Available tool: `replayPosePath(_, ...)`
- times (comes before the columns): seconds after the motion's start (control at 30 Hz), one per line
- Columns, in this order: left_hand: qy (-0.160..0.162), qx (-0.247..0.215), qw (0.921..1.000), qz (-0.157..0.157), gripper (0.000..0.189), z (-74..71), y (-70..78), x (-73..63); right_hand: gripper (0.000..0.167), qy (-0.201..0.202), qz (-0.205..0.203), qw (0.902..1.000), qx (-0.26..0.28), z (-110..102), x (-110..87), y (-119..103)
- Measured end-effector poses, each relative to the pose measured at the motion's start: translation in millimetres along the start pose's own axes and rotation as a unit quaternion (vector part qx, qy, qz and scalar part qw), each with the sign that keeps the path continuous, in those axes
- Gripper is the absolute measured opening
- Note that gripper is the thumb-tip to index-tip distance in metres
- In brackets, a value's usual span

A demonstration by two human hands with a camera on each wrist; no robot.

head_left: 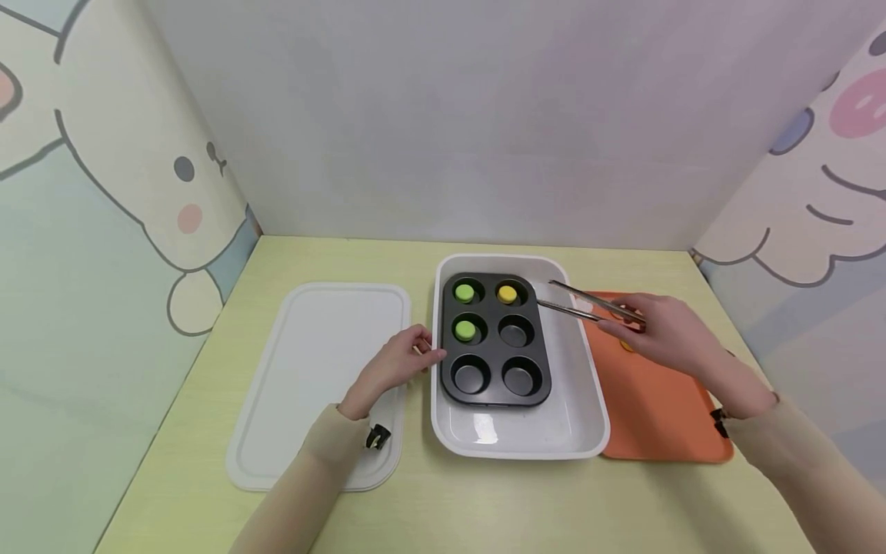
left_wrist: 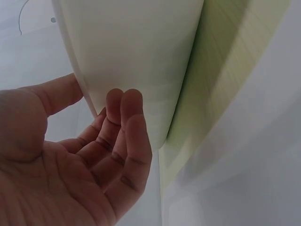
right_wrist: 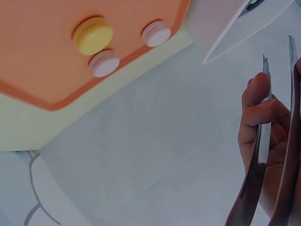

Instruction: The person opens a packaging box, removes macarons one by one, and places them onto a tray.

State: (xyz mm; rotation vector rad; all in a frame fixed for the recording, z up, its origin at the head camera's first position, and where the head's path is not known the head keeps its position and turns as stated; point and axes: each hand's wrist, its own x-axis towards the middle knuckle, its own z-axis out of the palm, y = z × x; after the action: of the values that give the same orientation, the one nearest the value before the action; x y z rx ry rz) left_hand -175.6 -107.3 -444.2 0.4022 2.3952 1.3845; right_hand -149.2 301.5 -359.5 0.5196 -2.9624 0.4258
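One pair of tongs [right_wrist: 263, 144] juts beyond the right hand's [head_left: 670, 332] gripping fingers.

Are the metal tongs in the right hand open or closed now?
Open: the metal tongs have their two tips apart in the head view, with nothing held between them.

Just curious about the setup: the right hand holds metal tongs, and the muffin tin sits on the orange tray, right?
Not quite: the muffin tin sits in the white tub, not on the orange tray, as the head view shows. The right hand does hold the metal tongs.
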Motion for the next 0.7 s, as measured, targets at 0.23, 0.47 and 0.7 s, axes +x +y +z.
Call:
replayPosePath(0.23,0.0,0.002,1.0,-0.002,0.026,-0.7,0.0,-0.6,0.043,-0.013,-0.024,0.9996,0.005,10,18.9,-17)
replayPosePath(0.47,-0.002,-0.001,1.0,-0.002,0.028,0.0,-1.7,0.2,0.04,-0.026,-0.04,0.9988,0.003,23,34.7,-30)
replayPosePath(0.7,-0.003,-0.01,0.9999,-0.004,0.029,0.6,-1.8,0.4,0.036,-0.037,-0.067,0.9971,0.005,43,46.7,-38)
